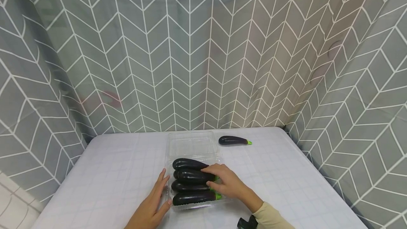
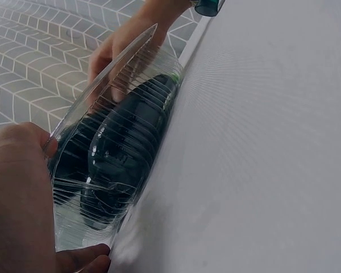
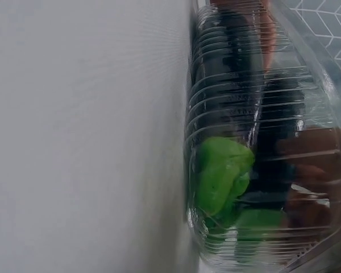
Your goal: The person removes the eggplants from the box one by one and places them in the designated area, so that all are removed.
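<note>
Several dark purple eggplants (image 1: 194,197) lie side by side in a clear plastic clamshell box (image 1: 190,206), green stems toward the right. My right hand (image 1: 227,183) reaches in over the stem ends. Its fingers and thumb straddle the second eggplant (image 1: 192,176) from the back and pinch it. My left hand (image 1: 151,204) rests against the box's left side, fingers extended and spread, with the thumb at the near corner. Through the ribbed wall in the right wrist view, a green stem (image 3: 221,176) shows close up, and the right hand's fingers are partly hidden behind the plastic.
The box's clear lid (image 1: 192,144) lies folded open toward the back of the table. Another eggplant (image 1: 233,140) lies on the white tablecloth (image 1: 121,165), right of the lid. A patterned curtain (image 1: 190,63) hangs behind. A black device (image 1: 248,222) sits by the right sleeve.
</note>
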The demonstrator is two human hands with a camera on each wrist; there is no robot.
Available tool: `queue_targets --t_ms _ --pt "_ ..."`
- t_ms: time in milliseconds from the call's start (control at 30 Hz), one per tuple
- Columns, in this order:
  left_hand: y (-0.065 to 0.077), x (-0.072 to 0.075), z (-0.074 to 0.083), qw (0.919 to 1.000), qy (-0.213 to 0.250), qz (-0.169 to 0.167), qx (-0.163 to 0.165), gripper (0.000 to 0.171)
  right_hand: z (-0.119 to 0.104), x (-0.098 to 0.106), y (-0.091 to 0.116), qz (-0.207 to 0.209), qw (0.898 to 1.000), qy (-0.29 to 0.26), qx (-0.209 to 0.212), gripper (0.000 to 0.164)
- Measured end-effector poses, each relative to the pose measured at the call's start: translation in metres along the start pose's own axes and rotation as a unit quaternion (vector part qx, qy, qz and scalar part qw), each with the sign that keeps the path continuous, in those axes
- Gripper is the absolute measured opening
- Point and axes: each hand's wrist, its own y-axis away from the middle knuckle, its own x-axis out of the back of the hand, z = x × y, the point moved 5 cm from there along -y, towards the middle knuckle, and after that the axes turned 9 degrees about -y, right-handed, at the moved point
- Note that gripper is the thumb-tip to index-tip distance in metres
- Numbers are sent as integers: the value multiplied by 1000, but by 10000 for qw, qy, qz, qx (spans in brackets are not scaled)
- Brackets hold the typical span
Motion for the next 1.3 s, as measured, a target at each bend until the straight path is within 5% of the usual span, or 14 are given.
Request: queue_targets --t_ms 300,733,1033,1300 --pt "-1 -2 -3 9996 144 -156 171 68 -1 1 0 -59 9985 -307 -447 47" --pt "-2 -2 -2 9996 42 -158 215 68 -1 0 4 57 9995 -157 -257 33" --pt "-2 -5 -5 9981 116 -388 459 70 -2 -2 2 77 10000 -18 61 37" --pt "-3 -4 -4 9992 72 -265 301 68 -2 0 3 146 9998 -144 -30 45"
